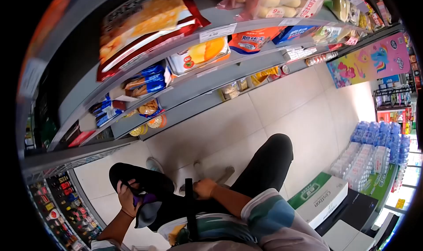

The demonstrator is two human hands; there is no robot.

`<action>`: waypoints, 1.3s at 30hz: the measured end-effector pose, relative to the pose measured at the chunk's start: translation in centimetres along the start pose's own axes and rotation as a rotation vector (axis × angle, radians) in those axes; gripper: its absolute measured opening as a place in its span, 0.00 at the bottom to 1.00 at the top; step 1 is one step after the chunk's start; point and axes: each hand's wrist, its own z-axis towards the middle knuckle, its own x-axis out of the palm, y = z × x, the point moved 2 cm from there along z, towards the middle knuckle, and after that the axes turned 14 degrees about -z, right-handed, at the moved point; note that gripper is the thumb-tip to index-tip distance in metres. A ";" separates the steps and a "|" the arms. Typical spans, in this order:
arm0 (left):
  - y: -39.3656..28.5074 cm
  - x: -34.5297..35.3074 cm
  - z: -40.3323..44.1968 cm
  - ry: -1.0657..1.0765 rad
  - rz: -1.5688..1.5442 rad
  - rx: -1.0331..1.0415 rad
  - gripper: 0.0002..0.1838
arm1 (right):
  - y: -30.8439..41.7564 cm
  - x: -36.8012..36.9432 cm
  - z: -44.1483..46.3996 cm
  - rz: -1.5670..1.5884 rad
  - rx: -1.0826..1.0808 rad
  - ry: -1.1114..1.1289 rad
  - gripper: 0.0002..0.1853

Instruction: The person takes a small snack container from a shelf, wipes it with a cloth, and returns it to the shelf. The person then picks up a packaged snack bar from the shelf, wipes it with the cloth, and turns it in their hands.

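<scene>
My left hand (pixel 127 199) is at my bent left knee, its fingers curled at a dark item with a purple part (pixel 147 198); what exactly it grips is unclear. A grey rounded piece (pixel 148 214) lies just below that hand. My right hand (pixel 205 189) is closed above my lap, beside a black strap (pixel 190 207) that hangs down in front of my body. Whatever may be inside those fingers is hidden.
Shelves (pixel 189 90) with packaged snacks curve across the top and left. Bottled water packs (pixel 368 156) and a green and white carton (pixel 319 198) stand at right. Small goods hang in a rack (pixel 70 207) at lower left. Pale floor tiles (pixel 291 112) lie beyond my knees.
</scene>
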 end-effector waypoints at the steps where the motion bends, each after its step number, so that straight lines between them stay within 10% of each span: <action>1: -0.5 0.5 1.5 -0.062 -0.014 0.026 0.25 | -0.7 -0.9 -0.2 -0.041 0.027 0.144 0.30; 3: -0.8 -7.0 -1.3 -0.156 0.164 0.079 0.21 | 5.5 -2.7 6.6 -0.105 -0.063 0.142 0.26; 15: -5.2 -0.2 -4.5 -0.447 0.098 -0.035 0.16 | 3.5 -2.3 0.4 -0.133 0.153 0.317 0.23; 17: -6.6 -0.4 -4.4 -0.528 -0.654 -0.367 0.16 | 5.1 -8.5 -2.4 -0.205 0.233 0.194 0.24; 27: -9.6 -0.8 9.2 -0.225 -1.386 -0.225 0.35 | 7.4 -25.0 -1.9 0.483 -0.128 -0.345 0.34; 33: -1.8 1.0 13.9 0.142 -1.090 -0.361 0.27 | -0.6 -19.1 0.7 0.854 0.362 -0.710 0.20; 35: 1.1 2.1 14.0 0.047 -1.108 -0.300 0.23 | 1.4 -23.1 -0.3 0.516 0.261 -0.746 0.19; 37: -1.2 -1.2 13.1 -0.154 -0.256 -0.478 0.19 | 0.7 -26.3 -0.5 -0.057 0.174 -0.994 0.19; 39: 0.1 -2.6 14.2 -0.103 -0.124 -0.499 0.18 | -1.0 -29.9 0.5 -0.073 0.332 -0.695 0.22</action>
